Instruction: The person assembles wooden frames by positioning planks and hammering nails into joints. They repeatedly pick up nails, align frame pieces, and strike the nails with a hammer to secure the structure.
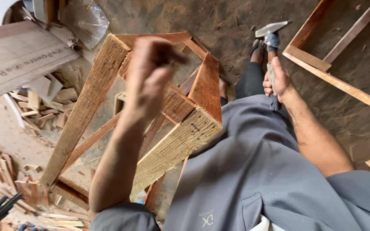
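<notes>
Right hand (279, 81), hammer (271, 47) head-forward

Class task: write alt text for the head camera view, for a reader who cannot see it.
Seen from above, a person in a grey shirt holds a hammer in the right hand, while the blurred left hand is raised with fingers curled over a rough wooden frame. Wood scraps litter the dirt floor on one side, and another frame lies on the other.

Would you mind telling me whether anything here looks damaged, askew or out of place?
The floor at the left is littered with wood offcuts, lying loose in heaps. The wooden frame has a rough, splintery plank end nearest the person. Otherwise nothing stands out: the right hand holds a hammer, the left hand is raised and blurred.
</notes>
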The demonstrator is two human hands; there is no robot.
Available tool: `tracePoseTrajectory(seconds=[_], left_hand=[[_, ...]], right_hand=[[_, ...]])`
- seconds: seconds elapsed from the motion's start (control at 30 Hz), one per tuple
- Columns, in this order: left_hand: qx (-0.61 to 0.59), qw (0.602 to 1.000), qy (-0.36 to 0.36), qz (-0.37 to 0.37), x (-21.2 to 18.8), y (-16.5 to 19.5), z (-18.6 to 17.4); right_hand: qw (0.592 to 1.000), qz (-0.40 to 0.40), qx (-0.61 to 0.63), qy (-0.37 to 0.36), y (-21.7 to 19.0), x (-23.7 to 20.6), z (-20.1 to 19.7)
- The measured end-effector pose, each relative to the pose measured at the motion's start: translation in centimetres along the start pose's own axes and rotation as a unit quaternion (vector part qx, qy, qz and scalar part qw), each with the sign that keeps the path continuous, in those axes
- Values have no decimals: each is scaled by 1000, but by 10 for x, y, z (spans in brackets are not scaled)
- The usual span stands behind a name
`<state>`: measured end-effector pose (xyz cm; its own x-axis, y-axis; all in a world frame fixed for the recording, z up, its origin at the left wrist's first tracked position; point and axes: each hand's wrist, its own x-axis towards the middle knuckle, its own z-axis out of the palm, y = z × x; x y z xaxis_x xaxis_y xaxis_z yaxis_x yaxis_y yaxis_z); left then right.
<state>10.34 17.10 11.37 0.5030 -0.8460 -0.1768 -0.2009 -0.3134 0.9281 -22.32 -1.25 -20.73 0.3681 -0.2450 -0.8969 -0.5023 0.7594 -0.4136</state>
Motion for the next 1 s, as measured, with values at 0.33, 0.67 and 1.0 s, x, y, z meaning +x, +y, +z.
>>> tracePoseTrajectory(seconds=[0.33, 0.67, 1.0], left_hand=[[77, 952, -198, -220, 12, -15, 80], [405, 869, -257, -120, 12, 9, 102], [485, 828, -282, -17, -22, 26, 69]], right_hand=[[999, 0, 13, -42, 18, -6, -39], [998, -33, 7, -49, 6, -9, -63], [998, -52, 4, -18, 2, -31, -66]])
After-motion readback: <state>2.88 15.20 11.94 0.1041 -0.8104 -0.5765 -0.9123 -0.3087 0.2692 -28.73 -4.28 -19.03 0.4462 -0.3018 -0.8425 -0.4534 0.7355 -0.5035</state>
